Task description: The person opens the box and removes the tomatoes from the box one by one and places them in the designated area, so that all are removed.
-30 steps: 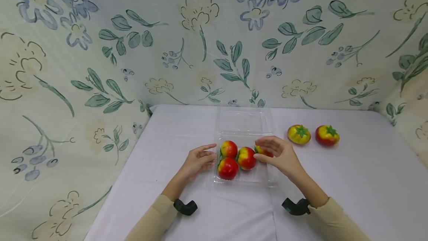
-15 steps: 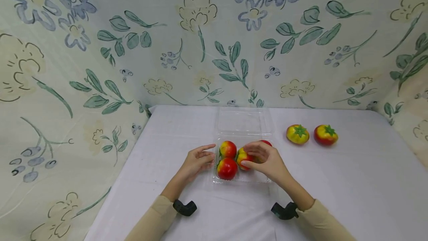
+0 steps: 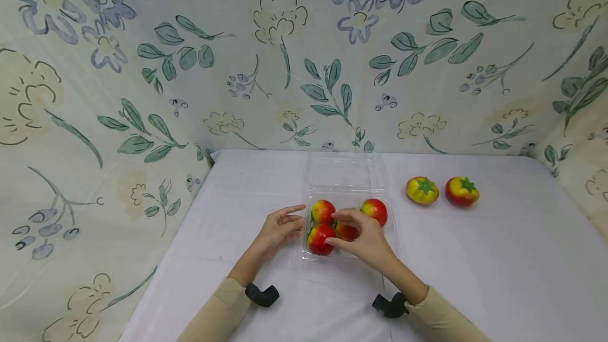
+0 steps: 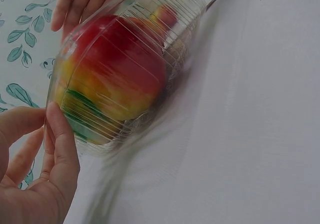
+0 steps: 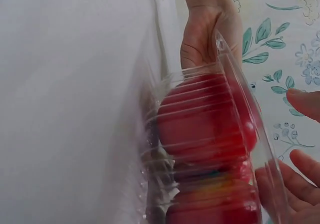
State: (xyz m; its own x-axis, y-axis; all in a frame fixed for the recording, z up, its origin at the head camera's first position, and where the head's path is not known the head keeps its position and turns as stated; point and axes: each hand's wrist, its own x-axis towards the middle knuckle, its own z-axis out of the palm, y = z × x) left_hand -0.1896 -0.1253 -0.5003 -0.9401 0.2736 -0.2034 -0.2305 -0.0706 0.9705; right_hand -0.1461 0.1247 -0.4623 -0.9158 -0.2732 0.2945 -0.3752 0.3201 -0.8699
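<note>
A clear plastic clamshell box (image 3: 351, 255) stands on the table with its lid (image 3: 345, 172) folded back. Inside are several red-and-yellow tomatoes, among them a back-left one (image 3: 323, 211), a front-left one (image 3: 321, 239) and a back-right one (image 3: 374, 211). My left hand (image 3: 281, 230) pinches the box's left rim between thumb and finger, as the left wrist view shows. Over the box my right hand (image 3: 363, 236) hovers with thumb and fingers spread, partly hiding a middle tomato (image 3: 347, 231). Its thumb tip is by the front-left tomato; contact cannot be told.
Two more tomatoes, a yellowish one (image 3: 422, 190) and a redder one (image 3: 462, 191), sit on the white tablecloth (image 3: 499, 257) right of the box. A floral curtain (image 3: 285, 67) hangs behind the table.
My right hand has moved left and slightly down, off the back-right tomato and over the middle one. The back-right tomato now shows uncovered and redder. My left hand stays at the box's rim.
</note>
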